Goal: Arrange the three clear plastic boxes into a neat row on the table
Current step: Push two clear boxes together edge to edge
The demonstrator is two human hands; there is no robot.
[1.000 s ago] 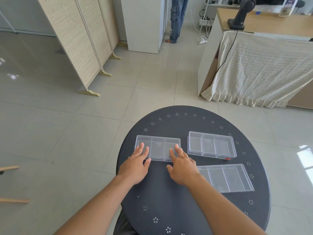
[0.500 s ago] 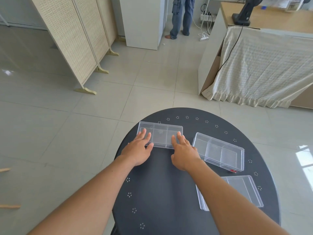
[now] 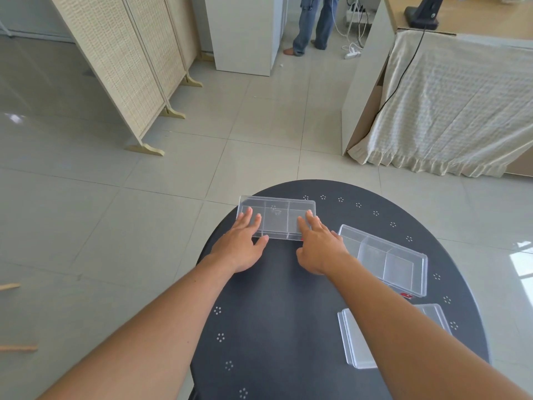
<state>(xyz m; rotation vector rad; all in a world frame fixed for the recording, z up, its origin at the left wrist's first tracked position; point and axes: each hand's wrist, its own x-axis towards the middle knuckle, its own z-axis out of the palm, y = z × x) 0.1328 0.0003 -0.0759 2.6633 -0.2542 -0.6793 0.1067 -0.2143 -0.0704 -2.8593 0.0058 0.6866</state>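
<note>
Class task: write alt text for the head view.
Both hands, left hand and right hand, lie flat on a clear box at the far edge of a round dark table; two more clear boxes sit to the right.

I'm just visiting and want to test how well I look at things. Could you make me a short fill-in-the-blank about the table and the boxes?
1. The number of clear boxes on the table is ____.
2. Both hands rest on the box nearest the table's ____ edge.
3. The table top is dark and ____ in shape.
4. The right forearm partly hides the box ____ to the person.

Missing words: three; far; round; nearest
</note>
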